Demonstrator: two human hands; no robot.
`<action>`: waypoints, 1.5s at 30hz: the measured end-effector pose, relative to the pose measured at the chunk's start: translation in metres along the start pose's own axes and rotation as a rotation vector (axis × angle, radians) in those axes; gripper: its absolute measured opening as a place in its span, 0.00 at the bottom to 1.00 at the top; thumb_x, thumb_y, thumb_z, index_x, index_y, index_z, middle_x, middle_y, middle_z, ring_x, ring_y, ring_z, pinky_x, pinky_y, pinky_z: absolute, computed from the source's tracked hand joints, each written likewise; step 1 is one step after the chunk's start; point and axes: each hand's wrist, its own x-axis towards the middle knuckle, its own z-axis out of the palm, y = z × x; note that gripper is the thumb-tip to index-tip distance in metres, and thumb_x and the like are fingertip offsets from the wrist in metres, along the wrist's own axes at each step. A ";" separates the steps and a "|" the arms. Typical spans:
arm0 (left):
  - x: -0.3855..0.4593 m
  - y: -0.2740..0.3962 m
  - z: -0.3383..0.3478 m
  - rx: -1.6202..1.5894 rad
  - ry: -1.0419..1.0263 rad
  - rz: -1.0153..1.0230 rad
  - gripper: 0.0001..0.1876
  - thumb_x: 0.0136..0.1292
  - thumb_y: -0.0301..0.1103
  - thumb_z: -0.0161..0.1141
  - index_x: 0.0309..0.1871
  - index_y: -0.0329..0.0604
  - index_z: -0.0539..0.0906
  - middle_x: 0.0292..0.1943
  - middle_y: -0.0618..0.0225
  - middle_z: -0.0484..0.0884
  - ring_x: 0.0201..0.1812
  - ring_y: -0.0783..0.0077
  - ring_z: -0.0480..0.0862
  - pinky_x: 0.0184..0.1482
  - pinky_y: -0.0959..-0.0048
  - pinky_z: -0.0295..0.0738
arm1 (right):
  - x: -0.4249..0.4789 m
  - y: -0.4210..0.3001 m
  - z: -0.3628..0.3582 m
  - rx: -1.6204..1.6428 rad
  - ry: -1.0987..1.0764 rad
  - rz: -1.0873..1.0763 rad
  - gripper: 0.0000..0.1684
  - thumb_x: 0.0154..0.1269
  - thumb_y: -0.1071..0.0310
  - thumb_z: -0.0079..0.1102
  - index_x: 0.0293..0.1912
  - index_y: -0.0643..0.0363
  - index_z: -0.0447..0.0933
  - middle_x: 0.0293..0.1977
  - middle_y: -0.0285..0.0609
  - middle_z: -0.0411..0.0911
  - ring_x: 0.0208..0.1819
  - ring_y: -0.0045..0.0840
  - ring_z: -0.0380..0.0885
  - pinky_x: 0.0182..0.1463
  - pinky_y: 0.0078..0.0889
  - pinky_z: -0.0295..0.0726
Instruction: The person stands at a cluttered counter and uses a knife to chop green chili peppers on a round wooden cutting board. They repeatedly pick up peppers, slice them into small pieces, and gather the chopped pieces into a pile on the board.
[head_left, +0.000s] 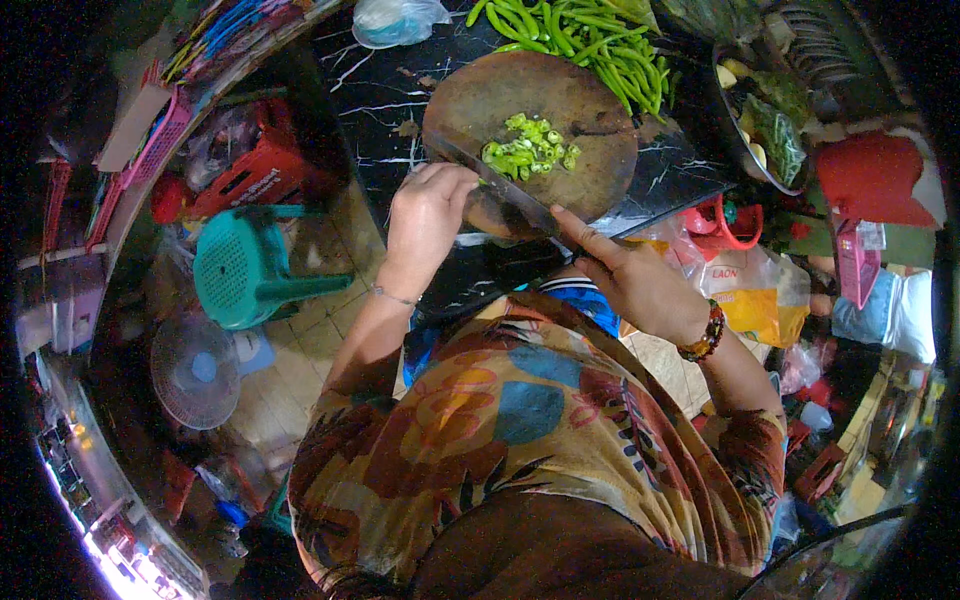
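A round wooden chopping board (525, 90) lies on a black marbled table. My right hand (637, 277) holds a knife (510, 193) by its handle, the index finger stretched along the blade's spine. The blade lies slantwise across the board's near left part. At the board's left edge, my left hand (435, 195) has its fingertips drawn together on a small green piece, mostly hidden, beside the blade. Chopped green chili rings (529, 146) are heaped on the board just beyond the knife. Whole long green chilies (585, 37) are piled behind the board, some against its rim.
A knotted plastic bag (397, 19) sits at the table's back left. A metal tray (757, 169) with vegetables stands at the right. Left of the table are a green plastic stool (232, 266), a red crate (262, 165) and a fan (196, 371). Plastic bags (757, 300) lie at the right.
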 end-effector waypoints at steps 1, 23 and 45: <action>0.000 0.000 0.000 0.006 0.006 0.004 0.04 0.59 0.24 0.68 0.37 0.39 0.87 0.37 0.59 0.88 0.41 0.53 0.87 0.47 0.62 0.82 | 0.000 -0.005 -0.004 -0.022 -0.046 0.048 0.38 0.77 0.63 0.52 0.81 0.39 0.52 0.23 0.56 0.80 0.26 0.52 0.82 0.35 0.58 0.80; 0.117 0.017 0.036 0.001 -0.037 0.109 0.04 0.66 0.24 0.62 0.42 0.36 0.83 0.39 0.49 0.85 0.40 0.46 0.86 0.45 0.57 0.81 | -0.029 0.030 -0.006 0.540 0.251 0.214 0.37 0.79 0.63 0.54 0.80 0.46 0.54 0.70 0.54 0.71 0.67 0.47 0.74 0.68 0.41 0.74; 0.156 -0.036 -0.028 -0.038 0.034 0.194 0.16 0.72 0.32 0.58 0.59 0.43 0.86 0.48 0.55 0.82 0.53 0.57 0.80 0.60 0.65 0.74 | 0.001 0.033 -0.004 0.030 -0.070 -0.009 0.38 0.75 0.63 0.58 0.79 0.39 0.57 0.34 0.59 0.84 0.34 0.51 0.85 0.39 0.51 0.80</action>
